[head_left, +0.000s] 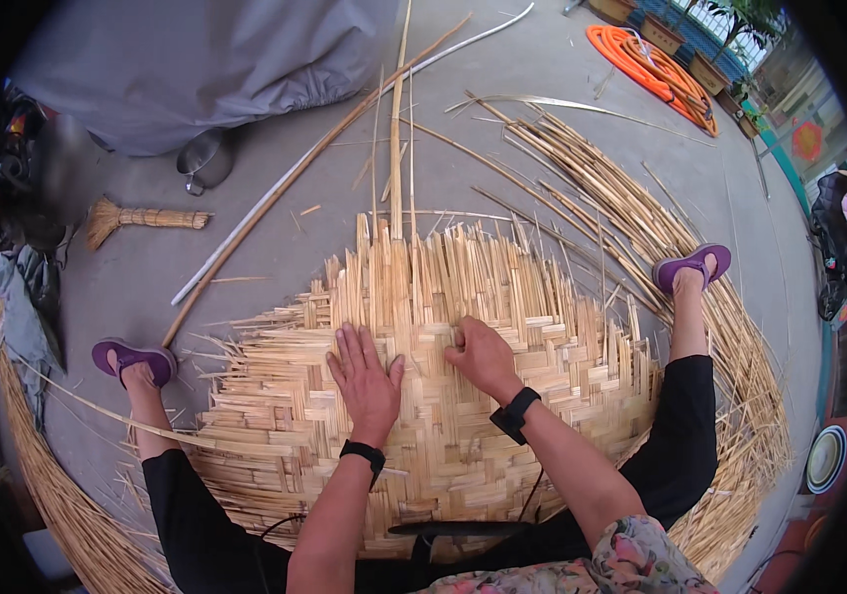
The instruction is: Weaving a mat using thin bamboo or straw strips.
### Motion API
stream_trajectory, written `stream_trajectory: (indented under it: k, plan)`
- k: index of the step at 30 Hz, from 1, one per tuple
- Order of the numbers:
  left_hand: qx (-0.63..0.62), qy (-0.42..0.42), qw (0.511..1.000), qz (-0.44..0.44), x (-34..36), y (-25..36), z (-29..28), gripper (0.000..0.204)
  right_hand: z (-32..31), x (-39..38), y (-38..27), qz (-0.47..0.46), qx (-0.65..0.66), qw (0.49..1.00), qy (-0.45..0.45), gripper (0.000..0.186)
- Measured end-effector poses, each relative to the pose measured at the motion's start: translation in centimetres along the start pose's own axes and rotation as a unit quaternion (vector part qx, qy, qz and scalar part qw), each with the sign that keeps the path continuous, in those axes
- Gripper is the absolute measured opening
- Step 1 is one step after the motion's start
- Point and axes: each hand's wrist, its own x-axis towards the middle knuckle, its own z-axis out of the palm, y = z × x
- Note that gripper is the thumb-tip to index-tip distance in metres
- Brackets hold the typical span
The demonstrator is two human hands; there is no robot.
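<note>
The woven reed mat (443, 396) lies flat on the concrete floor (502, 109), between the person's spread legs, its far edge ending in a ragged fringe of upright strip ends. The left hand (366, 381) rests open on the mat, palm down and fingers spread, near its middle. Just to the right of it, the right hand (483, 356) is curled, fingertips pressing into the weave, apparently pinching or pushing a strip; whether it actually grips one I cannot tell.

The risk, as I judge it, lies in the brittle strips: a hard push by the curled hand could crack one or spring its neighbours out of the pattern, and sharp split ends could cut a bare palm. If the flat hand lifts, the loose weave beside it may shift.

Beyond the mat's far edge lie loose reeds (592, 188); a small hand broom (141, 218) is well to the mat's left.
</note>
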Motion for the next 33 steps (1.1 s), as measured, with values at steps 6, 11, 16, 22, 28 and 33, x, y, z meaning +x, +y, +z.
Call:
stream_trajectory:
  k: [6, 11, 16, 22, 28, 33]
  plan:
    - [0.008, 0.009, 1.0, 0.016, 0.0, 0.2, 0.0, 0.077, 0.7, 0.2, 0.2, 0.018, -0.001, 1.0, 0.001, 0.025]
    - [-0.042, 0.022, 0.999, 0.011, 0.8, 2.2, -3.2, 0.069, -1.9, -2.8, 1.8, -0.037, 0.148, 0.988, -0.023, 0.022]
    - [-0.42, -0.11, 0.901, 0.026, 6.8, 7.7, -2.9, 0.029, -6.8, -13.1, 0.0, -0.011, 0.299, 0.948, -0.109, 0.021]
    - [-0.186, -0.187, 0.965, 0.004, 13.0, 11.6, 2.6, 0.019, -13.6, -21.0, -1.6, -0.016, 0.26, 0.944, -0.201, 0.021]
    - [-0.46, -0.316, 0.825, -0.086, 14.2, 10.2, 2.2, 0.016, -13.6, -20.5, 0.0, 0.042, 0.312, 0.934, -0.17, 0.017]
    - [-0.431, -0.254, 0.863, -0.069, 13.5, 9.8, 2.2, 0.026, -11.5, -18.8, -0.3, -0.006, 0.32, 0.93, -0.182, 0.017]
